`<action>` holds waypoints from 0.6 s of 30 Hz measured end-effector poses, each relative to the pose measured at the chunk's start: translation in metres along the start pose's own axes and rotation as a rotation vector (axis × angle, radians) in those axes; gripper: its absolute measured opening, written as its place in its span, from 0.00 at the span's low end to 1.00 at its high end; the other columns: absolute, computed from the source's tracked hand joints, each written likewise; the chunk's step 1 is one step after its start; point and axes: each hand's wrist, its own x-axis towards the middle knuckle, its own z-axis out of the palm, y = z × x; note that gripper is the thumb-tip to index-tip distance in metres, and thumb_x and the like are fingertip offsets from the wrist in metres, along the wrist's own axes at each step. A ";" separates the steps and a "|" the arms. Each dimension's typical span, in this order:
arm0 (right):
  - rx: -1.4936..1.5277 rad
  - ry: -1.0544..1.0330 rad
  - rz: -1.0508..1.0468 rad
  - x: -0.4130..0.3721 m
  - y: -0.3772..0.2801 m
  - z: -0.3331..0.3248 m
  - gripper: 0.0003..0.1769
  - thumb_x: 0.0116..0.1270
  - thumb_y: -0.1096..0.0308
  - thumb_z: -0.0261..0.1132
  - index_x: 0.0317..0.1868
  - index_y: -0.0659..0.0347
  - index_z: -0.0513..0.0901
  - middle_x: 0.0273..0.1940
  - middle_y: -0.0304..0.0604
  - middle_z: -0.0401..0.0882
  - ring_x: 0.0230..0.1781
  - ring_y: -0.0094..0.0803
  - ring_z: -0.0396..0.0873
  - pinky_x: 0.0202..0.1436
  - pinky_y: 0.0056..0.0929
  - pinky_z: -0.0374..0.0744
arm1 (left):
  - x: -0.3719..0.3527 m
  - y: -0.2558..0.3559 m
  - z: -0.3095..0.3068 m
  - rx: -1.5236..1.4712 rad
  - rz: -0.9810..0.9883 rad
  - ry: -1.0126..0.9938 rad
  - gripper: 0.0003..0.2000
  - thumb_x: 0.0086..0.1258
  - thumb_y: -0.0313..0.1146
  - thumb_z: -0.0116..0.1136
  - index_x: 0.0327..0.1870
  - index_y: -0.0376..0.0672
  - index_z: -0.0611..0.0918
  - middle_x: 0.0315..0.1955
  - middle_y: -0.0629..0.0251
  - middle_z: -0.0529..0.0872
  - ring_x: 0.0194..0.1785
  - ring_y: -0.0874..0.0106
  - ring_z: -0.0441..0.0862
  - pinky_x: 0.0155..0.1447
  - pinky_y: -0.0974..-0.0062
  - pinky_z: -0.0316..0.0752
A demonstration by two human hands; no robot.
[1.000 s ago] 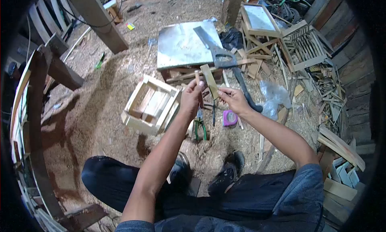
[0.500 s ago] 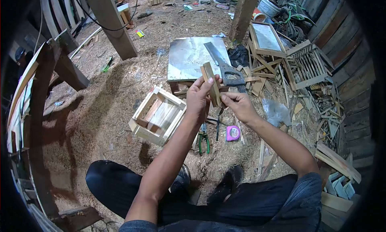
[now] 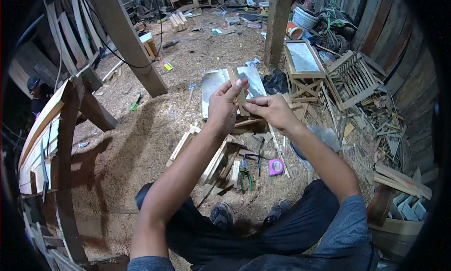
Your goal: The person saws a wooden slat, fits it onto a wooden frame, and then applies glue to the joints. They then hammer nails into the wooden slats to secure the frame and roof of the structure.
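Though held firm, could slip. Grips slat (image 3: 233, 75) upright at 12 o'clock, over sheet (image 3: 213, 84): with left hand (image 3: 224, 106) curled shut round its middle, with right hand (image 3: 270, 110), at 3 o'clock of the left, pinching its lower end. Might splinter skin if slid along rough grain; might snap if flexed; if dropped, would land among scraps (image 3: 235, 151) near pliers (image 3: 244, 174) at 6 o'clock.

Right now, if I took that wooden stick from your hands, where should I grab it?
Grab the bare top end of the wooden stick, coming from above. It stands nearly upright, and the left hand and right hand pinch its lower part, so only the top pokes free.
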 end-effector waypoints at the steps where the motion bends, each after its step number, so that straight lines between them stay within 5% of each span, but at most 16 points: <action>1: -0.028 0.032 -0.052 -0.002 -0.003 0.005 0.17 0.69 0.63 0.71 0.50 0.67 0.88 0.36 0.37 0.88 0.31 0.18 0.81 0.36 0.21 0.80 | -0.002 0.005 0.000 0.005 0.011 -0.003 0.19 0.76 0.33 0.59 0.61 0.31 0.75 0.59 0.50 0.81 0.67 0.62 0.76 0.71 0.64 0.71; 6: -0.164 0.090 -0.118 -0.015 -0.020 0.023 0.18 0.71 0.65 0.68 0.54 0.70 0.85 0.41 0.44 0.89 0.40 0.20 0.82 0.45 0.24 0.81 | -0.018 0.018 0.002 0.019 0.112 -0.121 0.24 0.76 0.32 0.58 0.67 0.31 0.68 0.63 0.49 0.77 0.69 0.61 0.74 0.75 0.64 0.68; 18: -0.122 0.149 -0.211 -0.035 -0.024 0.024 0.17 0.72 0.78 0.62 0.58 0.76 0.79 0.47 0.45 0.85 0.45 0.23 0.83 0.48 0.22 0.83 | -0.016 0.019 0.012 0.105 0.101 -0.309 0.29 0.74 0.34 0.61 0.71 0.33 0.65 0.68 0.49 0.73 0.74 0.60 0.68 0.77 0.61 0.63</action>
